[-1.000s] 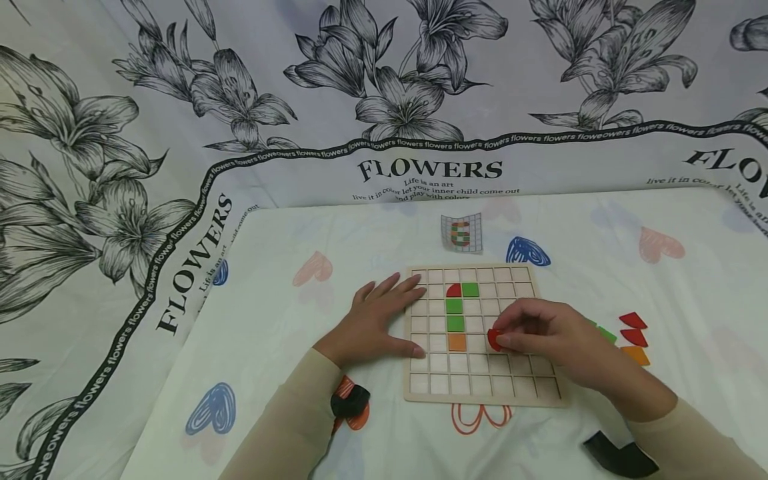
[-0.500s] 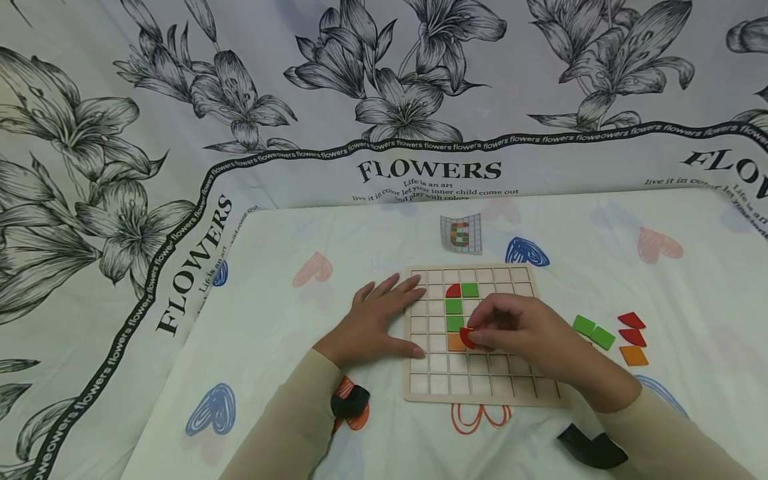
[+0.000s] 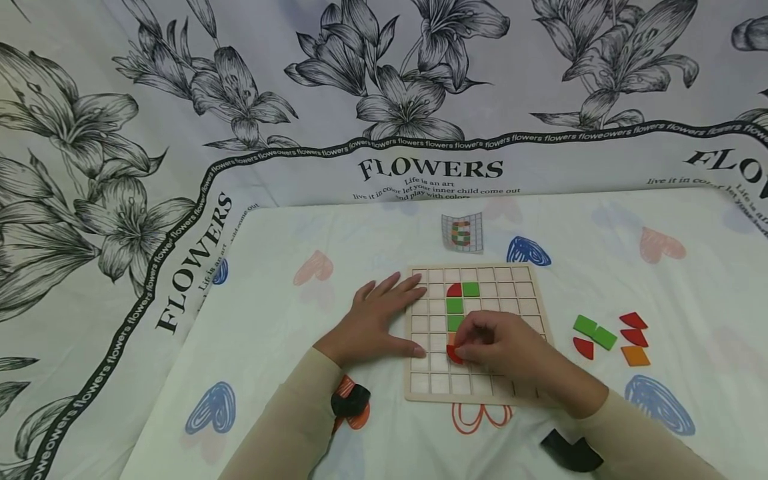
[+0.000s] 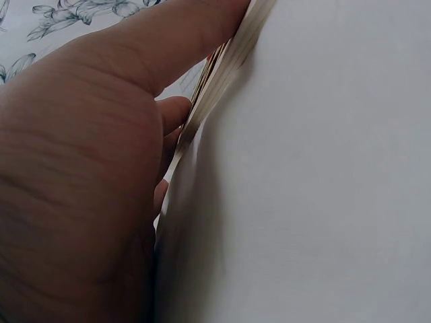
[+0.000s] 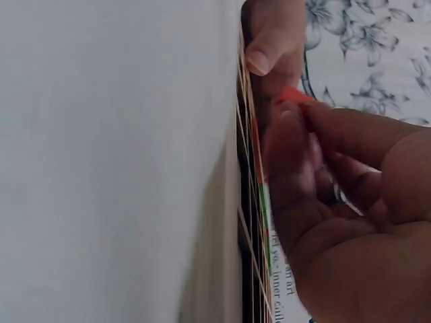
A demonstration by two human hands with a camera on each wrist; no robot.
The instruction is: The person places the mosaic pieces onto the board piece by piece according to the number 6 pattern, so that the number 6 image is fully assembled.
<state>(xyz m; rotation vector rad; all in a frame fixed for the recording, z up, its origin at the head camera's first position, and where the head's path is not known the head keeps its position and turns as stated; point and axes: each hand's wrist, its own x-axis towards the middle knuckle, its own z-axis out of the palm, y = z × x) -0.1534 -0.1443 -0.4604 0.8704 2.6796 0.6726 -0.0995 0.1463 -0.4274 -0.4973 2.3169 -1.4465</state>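
A square wooden grid board [image 3: 432, 383] lies on the white patterned cloth. My left hand [image 3: 375, 327] rests at its left edge with fingers spread, thumb and fingertips over the rim. Between thumb and fingers my right hand [image 3: 507, 347] pinches a red quarter-round tile [image 3: 453, 355], held at the cell just below an orange tile [image 3: 451, 339] that is mostly covered. Above that, green square tiles [image 3: 455, 305] fill cells in the same column, topped by a red quarter-round tile [image 3: 454, 290] with a green tile [image 3: 471, 289] to its right. In the right wrist view the pinched red tile [image 5: 293, 95] shows between the fingertips.
Right of the board lie loose tiles: green squares [image 3: 594, 331], red quarter-rounds [image 3: 633, 329] and an orange square [image 3: 635, 356]. A small printed pattern card [image 3: 462, 233] lies behind the board. Black straps [image 3: 571, 451] show near both forearms.
My right hand has carried the red tile leftward across the board and down to the cell below the orange tile. Loose tiles it hid now show. The left hand has stayed put.
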